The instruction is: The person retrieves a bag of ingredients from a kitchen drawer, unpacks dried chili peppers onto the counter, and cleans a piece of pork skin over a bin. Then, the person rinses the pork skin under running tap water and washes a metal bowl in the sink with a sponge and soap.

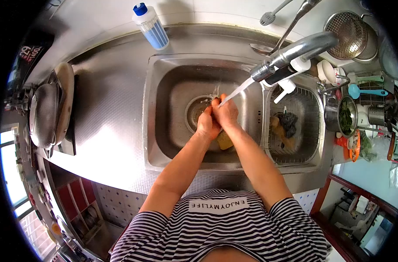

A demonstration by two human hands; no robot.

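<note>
Water runs from the curved metal faucet (262, 70) onto my hands, which are close together over the large steel sink basin (168, 105). My left hand (207, 124) and my right hand (225, 112) touch each other, their fingers curled inward. Whatever lies between them is too small or hidden to name. Below the hands is the round drain (192, 114). A yellow sponge-like piece (224, 140) lies on the basin floor, partly covered by my right forearm.
Right of the basin, a smaller sink with a wire rack (310, 144) holds a dark scrubber (287, 123). A blue-capped bottle (154, 32) stands behind the basin. Pans (44, 114) lean at the far left. A pot with greens (347, 115) sits at the right.
</note>
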